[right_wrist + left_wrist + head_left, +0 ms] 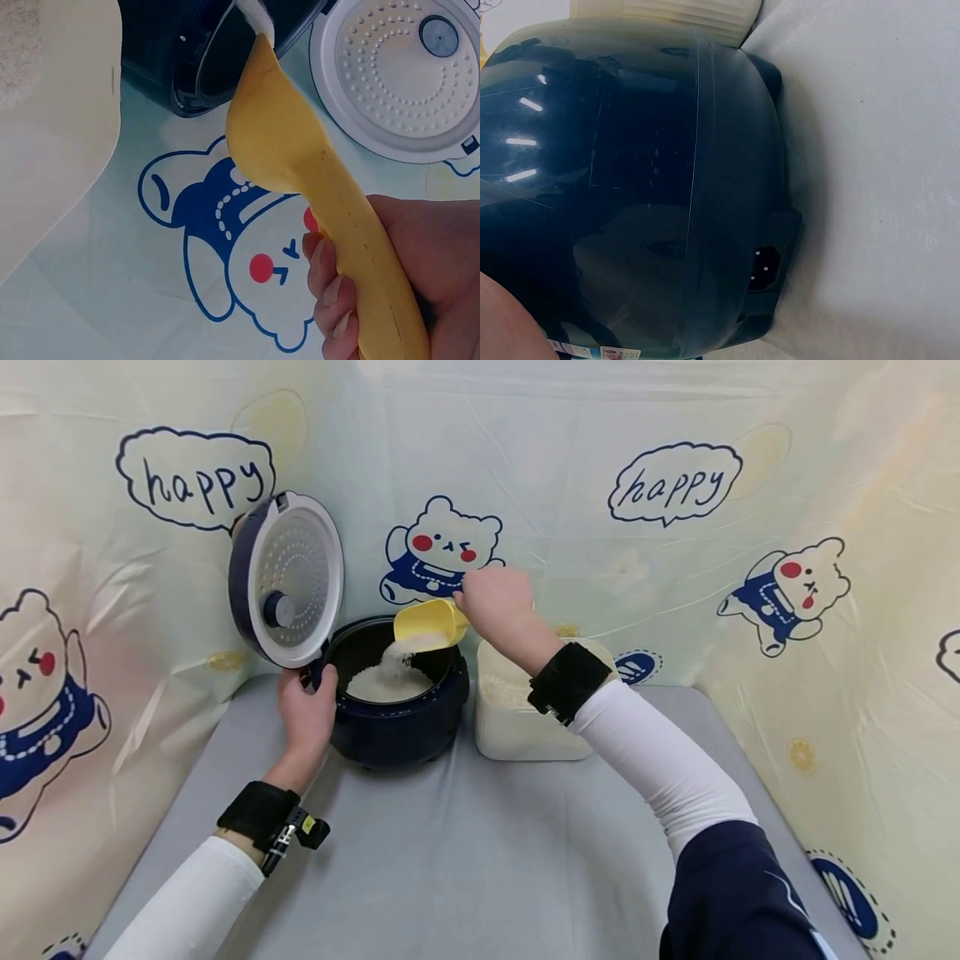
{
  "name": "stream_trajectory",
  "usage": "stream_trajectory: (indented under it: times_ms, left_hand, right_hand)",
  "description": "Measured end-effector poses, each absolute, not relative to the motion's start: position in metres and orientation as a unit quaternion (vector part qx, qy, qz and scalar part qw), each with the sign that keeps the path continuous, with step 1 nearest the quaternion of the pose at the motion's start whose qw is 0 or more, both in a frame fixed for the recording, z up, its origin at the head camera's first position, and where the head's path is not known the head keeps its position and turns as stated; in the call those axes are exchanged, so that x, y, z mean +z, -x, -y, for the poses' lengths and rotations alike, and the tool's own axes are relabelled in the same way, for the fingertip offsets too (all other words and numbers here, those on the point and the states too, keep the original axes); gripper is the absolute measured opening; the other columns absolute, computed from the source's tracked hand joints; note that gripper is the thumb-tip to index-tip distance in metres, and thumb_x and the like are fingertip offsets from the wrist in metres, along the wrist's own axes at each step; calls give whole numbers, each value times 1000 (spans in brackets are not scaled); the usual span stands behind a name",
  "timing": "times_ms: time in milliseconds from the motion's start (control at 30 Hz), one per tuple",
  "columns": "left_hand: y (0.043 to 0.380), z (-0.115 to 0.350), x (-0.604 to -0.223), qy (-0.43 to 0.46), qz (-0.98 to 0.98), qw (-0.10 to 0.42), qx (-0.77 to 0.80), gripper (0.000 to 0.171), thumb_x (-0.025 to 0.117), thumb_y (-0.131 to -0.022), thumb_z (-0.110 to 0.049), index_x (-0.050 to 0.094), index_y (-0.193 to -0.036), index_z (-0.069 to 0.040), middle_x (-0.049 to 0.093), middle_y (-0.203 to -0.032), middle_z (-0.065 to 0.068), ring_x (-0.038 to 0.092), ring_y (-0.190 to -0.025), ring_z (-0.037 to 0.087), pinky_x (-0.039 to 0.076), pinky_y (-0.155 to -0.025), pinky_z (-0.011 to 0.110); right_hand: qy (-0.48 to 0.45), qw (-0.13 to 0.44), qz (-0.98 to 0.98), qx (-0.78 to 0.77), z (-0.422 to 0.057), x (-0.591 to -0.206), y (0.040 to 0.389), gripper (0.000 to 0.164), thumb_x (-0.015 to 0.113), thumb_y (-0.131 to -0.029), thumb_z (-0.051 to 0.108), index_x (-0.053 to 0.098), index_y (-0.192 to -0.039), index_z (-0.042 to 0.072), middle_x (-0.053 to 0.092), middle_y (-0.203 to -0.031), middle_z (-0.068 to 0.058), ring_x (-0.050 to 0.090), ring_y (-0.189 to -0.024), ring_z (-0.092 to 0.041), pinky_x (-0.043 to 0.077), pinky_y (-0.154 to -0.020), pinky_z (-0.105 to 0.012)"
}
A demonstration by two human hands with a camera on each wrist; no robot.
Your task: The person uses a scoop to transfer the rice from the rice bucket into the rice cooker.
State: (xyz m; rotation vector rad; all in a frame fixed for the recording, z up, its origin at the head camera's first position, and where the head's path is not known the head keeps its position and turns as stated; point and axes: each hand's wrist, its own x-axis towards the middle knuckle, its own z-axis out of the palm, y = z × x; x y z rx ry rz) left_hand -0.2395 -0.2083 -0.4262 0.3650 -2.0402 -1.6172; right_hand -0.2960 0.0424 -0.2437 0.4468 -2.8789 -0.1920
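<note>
A dark blue rice cooker (397,727) stands with its lid (300,577) raised at the left. My left hand (306,710) grips the cooker at the lid's hinge, thumb on the near side; its fingertips are partly hidden behind the lid. My right hand (498,606) holds a yellow scoop (281,127) by the handle, fingers curled round it. The scoop is tilted over the cooker's opening, and white rice (390,681) streams off its lip onto the rice inside. In the left wrist view, the cooker's dark side and power socket (765,268) fill most of the picture.
A cream bin (532,739) with rice in it stands close to the cooker's right, partly behind my right forearm. Grey cloth (480,860) covers the table. A printed curtain (570,468) rises directly behind the cooker and bin and along both sides.
</note>
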Motion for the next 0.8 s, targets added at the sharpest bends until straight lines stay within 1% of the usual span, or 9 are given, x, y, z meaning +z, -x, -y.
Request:
stream_trajectory:
  times_ms: [100,233,467,567,667,800]
  left_hand:
    - [239,208,-426,-141,754,246,-593,53,60,-104,-34,50,-148,-6,49,-150,15,48,-136,29,39,-115,44]
    - [239,208,-426,-147,757,240,-590,55,59,-104,-36,50,-149,-7,48,-151,15,47,-137,30,39,-115,44]
    - [241,209,-425,-139,755,246,-591,54,59,-104,-36,51,-148,-6,51,-149,15,49,-136,30,39,-114,44]
    - [242,209,-425,-138,754,250,-592,52,60,-104,-32,51,-148,-5,51,-149,16,48,-136,31,39,-115,45]
    - [241,209,-425,-138,753,251,-592,51,61,-104,-29,51,-147,-3,50,-149,17,48,-136,32,39,-115,46]
    - [239,209,-425,-140,754,249,-592,53,60,-104,-32,51,-148,-4,50,-149,18,48,-136,32,38,-115,46]
  right_hand:
    - [-153,128,977,-79,-41,-246,296,50,52,-109,43,57,-68,15,44,-67,0,57,-68,-21,35,-50,-27]
    - [-155,137,974,-95,-40,-248,297,52,50,-110,43,53,-66,16,38,-64,1,54,-64,-20,29,-49,-27]
    - [-145,119,976,-111,-43,-252,298,59,45,-110,50,43,-62,15,32,-62,2,44,-56,-17,23,-48,-26]
    - [-143,109,977,-115,-46,-255,300,61,44,-109,53,44,-62,15,33,-64,2,42,-55,-16,23,-47,-25]
    - [-138,100,979,-115,-49,-260,301,59,45,-109,55,49,-65,15,38,-67,2,45,-58,-16,26,-47,-25]
    - [-122,98,983,-100,-56,-265,304,59,46,-107,58,52,-67,15,41,-67,1,50,-59,-16,30,-46,-25]
